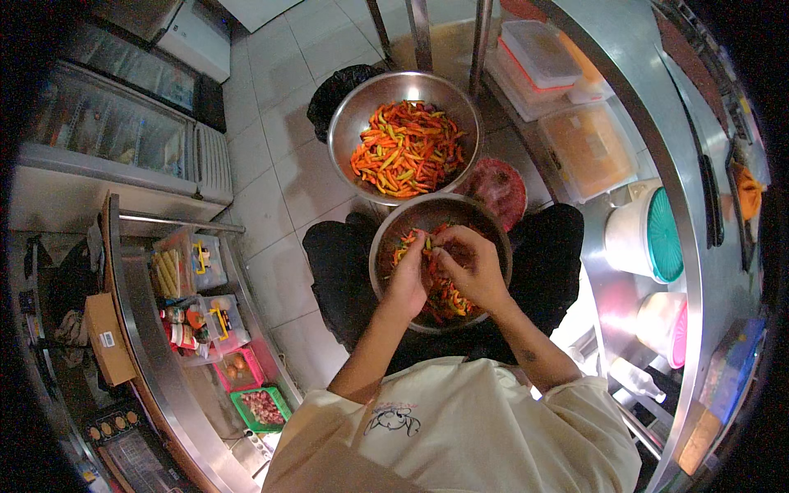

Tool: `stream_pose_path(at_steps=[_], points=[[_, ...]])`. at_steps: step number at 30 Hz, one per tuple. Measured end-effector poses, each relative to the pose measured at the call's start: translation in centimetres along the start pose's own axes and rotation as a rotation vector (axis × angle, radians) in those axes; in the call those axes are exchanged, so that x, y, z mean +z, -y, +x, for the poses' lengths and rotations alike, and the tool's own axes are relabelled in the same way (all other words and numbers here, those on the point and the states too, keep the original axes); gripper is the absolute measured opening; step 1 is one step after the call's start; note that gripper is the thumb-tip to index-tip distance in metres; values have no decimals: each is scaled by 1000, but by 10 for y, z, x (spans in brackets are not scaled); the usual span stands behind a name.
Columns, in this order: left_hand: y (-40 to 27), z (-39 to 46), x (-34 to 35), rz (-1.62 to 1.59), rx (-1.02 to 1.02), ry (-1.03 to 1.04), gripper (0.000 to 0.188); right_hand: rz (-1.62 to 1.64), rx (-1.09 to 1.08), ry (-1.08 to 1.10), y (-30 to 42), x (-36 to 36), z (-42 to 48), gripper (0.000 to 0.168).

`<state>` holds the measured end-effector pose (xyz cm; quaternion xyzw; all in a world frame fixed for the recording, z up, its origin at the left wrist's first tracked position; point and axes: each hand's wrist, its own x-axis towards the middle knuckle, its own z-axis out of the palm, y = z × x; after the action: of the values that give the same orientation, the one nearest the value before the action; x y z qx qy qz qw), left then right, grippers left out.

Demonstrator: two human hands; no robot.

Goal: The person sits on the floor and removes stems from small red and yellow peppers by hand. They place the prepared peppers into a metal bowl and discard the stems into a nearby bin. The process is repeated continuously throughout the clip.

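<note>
Both hands are over a steel bowl (468, 212) held between my thighs. It contains a loose heap of small red, orange and green chili peppers (453, 302), partly covered by my hands. My left hand (408, 277) has a small yellow-green chili pepper (428, 244) at its thumb and fingers. Bent fingers of my right hand (473, 265) pinch at the same pepper, close to the left thumb. Just beyond, a larger steel bowl (342, 138) holds many orange, red and yellow-green chilies (407, 151).
A black plastic bag (339, 92) and a red plastic container (502, 191) sit beside the bowls. On the right, a steel shelf bears lidded plastic boxes (588, 145) and a teal-lidded tub (666, 237). At left are a green basket (237, 407) of shallots and a glass-door fridge (123, 117).
</note>
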<state>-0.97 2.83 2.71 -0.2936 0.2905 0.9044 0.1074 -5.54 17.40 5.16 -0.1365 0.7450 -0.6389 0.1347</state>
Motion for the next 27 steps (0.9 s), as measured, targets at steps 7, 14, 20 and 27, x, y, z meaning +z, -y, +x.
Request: stream_pose_path(at_steps=[7,14,20,27], points=[[-3,-10,1,457,239,14,16,26,85,41,-5,-17,7,19],[-11,-5,1,751,440,39,14,176,96,99,-20,-19,6,12],[-13,-15,17,665,408,-85,17,266,160,98,-16,-12,5,12],[-8,-3,1,1072,752,-66,24,229,133,67,-10,-7,4,12]])
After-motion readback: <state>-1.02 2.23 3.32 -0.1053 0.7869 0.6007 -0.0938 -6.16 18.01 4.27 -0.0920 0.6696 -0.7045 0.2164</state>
